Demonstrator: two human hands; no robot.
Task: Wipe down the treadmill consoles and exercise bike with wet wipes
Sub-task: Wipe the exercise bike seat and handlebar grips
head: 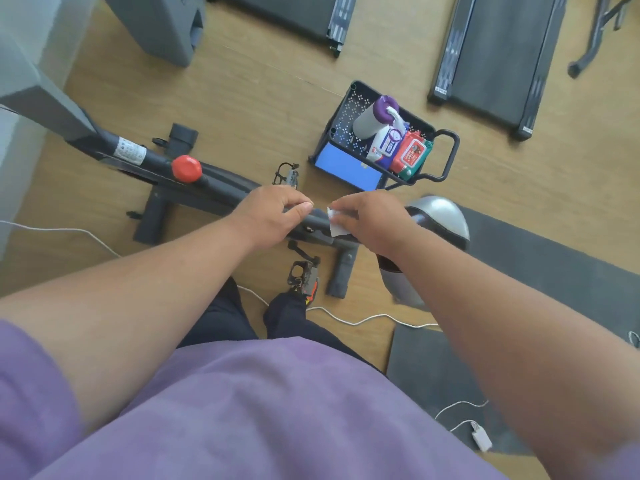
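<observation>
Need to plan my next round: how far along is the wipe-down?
Done: can't tell; no surface shows it. In hand: the right hand presses a wipe on the bike frame while the left hand holds the frame. Left: unclear; two treadmills stand beyond, consoles out of view. Spare wipe packs sit in the cart.

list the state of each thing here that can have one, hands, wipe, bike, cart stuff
left hand: gripping the exercise bike frame
right hand: holding the wet wipe against the frame
red knob: on the frame, untouched
wipe canister: lying in the cart
red wipe pack: in the cart, flap shut
white cable: loose on the floor
</observation>
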